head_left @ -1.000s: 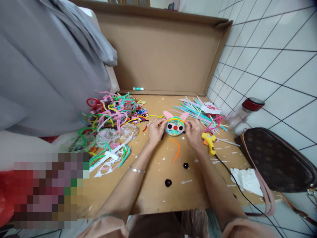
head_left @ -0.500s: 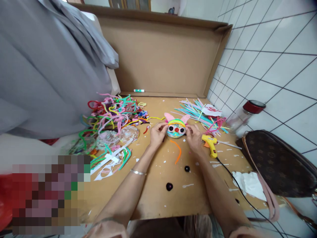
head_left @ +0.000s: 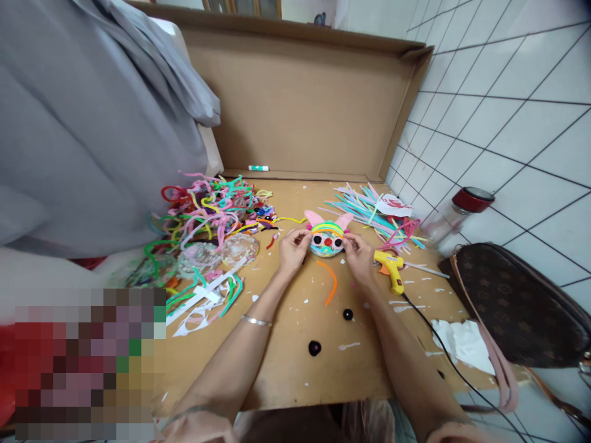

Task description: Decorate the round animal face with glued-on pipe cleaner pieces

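Pink-eared animal-face craft (head_left: 327,242) mid-frame over desk (head_left: 281,369), directly between left hand (head_left: 293,250) and right hand (head_left: 360,253), equally near; fingers of both pinched narrow on its sides, orange band (head_left: 327,231) running left-right

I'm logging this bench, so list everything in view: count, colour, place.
Face: one, multicoloured, middle
Stem pile: one, mixed, left
Bundle: one, pastel, back right
Paper: one, white and red, on bundle
Shells: at least two, clear, left
Strips: several, white, left
Stem: one, orange, in front of face
Discs: two, black, front middle
Glue gun: one, yellow, right
Cord: one, black, right
Jar: one, clear and red, right
Bag: one, brown, far right
Tissue: one, white, beside bag
Tube: one, white and teal, back
Cardboard: one, brown, back
Cloth: one, grey, left
Wall: one, white, right
Table: one, tan, underneath
Bracelet: one, silver, left wrist
Left grip: one hand, pinching face
Right grip: one hand, pinching face
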`<state>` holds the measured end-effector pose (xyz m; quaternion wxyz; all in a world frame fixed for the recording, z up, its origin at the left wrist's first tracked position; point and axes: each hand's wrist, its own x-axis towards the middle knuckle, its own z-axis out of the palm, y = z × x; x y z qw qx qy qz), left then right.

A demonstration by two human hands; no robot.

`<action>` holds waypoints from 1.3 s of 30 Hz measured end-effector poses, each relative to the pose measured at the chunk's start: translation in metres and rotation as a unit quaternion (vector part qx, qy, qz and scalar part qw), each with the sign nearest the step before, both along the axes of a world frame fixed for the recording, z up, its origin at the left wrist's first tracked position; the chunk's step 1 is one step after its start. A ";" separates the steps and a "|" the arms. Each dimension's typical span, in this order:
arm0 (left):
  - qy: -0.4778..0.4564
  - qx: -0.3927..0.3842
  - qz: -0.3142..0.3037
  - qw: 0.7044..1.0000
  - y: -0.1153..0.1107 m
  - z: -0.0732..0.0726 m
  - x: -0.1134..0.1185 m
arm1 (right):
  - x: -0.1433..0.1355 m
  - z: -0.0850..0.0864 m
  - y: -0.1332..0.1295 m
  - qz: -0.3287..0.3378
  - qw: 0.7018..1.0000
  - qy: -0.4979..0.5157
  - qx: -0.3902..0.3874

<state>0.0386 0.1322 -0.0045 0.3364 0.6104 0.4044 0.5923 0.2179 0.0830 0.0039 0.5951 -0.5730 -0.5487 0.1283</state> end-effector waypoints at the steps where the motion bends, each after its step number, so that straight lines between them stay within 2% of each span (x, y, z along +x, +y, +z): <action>1: -0.008 -0.006 -0.002 1.000 0.000 -0.001 0.000 | -0.001 -0.001 0.000 0.004 1.000 0.024 -0.007; 7: -0.021 -0.025 0.005 0.999 0.000 -0.004 0.000 | -0.003 -0.004 0.002 0.029 0.995 0.095 -0.028; 13: -0.021 -0.033 -0.008 0.999 -0.001 -0.003 -0.003 | 0.004 -0.001 0.003 0.037 0.997 0.062 -0.034; 19: -0.032 -0.025 -0.005 0.999 0.004 -0.009 -0.002 | 0.014 0.004 0.003 0.043 0.998 0.029 -0.036; 25: -0.032 -0.016 -0.004 0.999 0.006 -0.013 -0.003 | 0.014 0.010 0.001 0.024 0.999 -0.015 -0.017; 30: -0.027 -0.018 -0.002 0.999 0.006 -0.013 -0.003 | 0.014 0.009 0.001 0.008 0.998 -0.052 -0.027; 34: -0.033 -0.019 -0.006 0.999 0.006 -0.013 -0.003 | 0.012 0.006 0.002 0.004 0.998 -0.042 -0.047; 39: -0.040 -0.027 -0.008 0.999 0.004 -0.010 -0.001 | 0.010 0.002 0.004 0.008 0.998 0.017 -0.056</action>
